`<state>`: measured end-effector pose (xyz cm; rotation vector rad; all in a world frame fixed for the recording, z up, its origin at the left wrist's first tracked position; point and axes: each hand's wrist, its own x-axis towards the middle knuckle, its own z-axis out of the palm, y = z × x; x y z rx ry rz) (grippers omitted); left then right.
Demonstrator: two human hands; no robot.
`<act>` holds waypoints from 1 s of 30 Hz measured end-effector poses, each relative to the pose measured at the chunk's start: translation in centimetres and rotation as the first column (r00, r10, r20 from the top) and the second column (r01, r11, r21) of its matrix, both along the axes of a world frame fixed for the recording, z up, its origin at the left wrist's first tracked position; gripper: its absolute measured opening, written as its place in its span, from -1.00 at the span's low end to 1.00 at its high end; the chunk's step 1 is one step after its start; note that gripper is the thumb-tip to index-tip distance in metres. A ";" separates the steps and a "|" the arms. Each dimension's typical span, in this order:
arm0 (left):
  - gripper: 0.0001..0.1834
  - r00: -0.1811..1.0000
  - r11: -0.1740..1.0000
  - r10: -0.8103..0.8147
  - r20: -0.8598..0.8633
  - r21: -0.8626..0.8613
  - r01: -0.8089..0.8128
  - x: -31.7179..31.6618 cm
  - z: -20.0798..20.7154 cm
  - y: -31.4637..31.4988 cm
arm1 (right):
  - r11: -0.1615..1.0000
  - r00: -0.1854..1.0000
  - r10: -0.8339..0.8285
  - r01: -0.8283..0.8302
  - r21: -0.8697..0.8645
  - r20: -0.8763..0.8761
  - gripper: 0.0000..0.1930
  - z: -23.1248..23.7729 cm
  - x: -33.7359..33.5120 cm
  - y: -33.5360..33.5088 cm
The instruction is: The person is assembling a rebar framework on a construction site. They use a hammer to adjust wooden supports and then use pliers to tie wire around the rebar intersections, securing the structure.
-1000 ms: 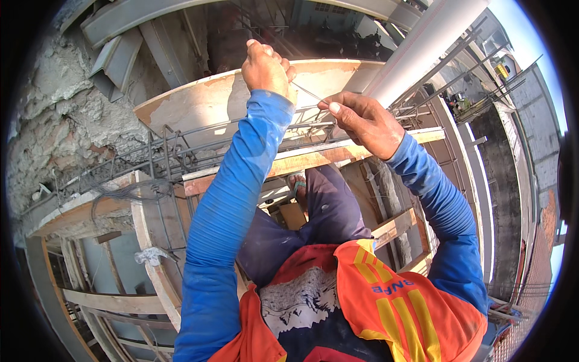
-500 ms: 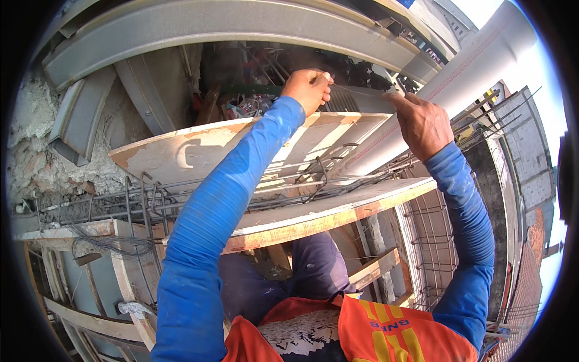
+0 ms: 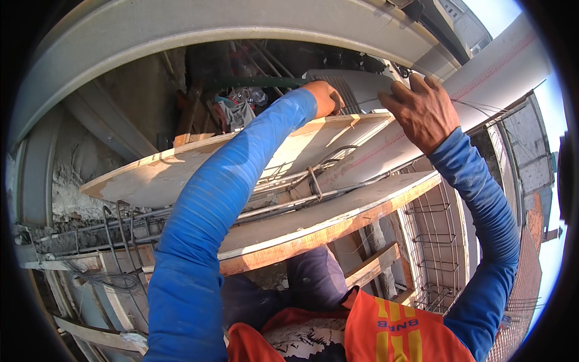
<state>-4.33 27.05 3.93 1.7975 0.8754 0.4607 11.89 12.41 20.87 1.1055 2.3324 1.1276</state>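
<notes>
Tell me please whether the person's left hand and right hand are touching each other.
Apart. The head view shows it: a plain gap lies between the left hand and the right hand, with a grey surface visible behind it.

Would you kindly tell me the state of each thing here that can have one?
Left hand: fingers curled, grip hidden.
Right hand: fingers bent, grip unclear.
Blue sleeves: down to the wrists, creased.
White pipe: slanting.
Wire coil: loosely looped.
Far board: partly sunlit.
</notes>
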 end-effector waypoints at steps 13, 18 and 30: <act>-0.64 0.976 0.953 -0.175 -0.131 0.225 0.202 -0.4 0.9 -0.8 | 0.995 0.999 -0.038 0.041 -0.089 0.034 -0.85 2.0 -0.1 -2.1; -0.62 0.985 0.931 -0.064 -0.158 0.346 0.116 -1.0 2.0 -3.5 | 0.965 0.962 -0.154 0.098 -0.242 -0.225 -0.84 0.4 1.6 -5.9; 0.02 0.955 0.714 0.033 -0.294 0.675 0.183 -1.5 0.8 -24.6 | 0.805 0.310 -0.563 -0.009 -0.594 -0.767 -0.71 -6.2 4.1 -11.0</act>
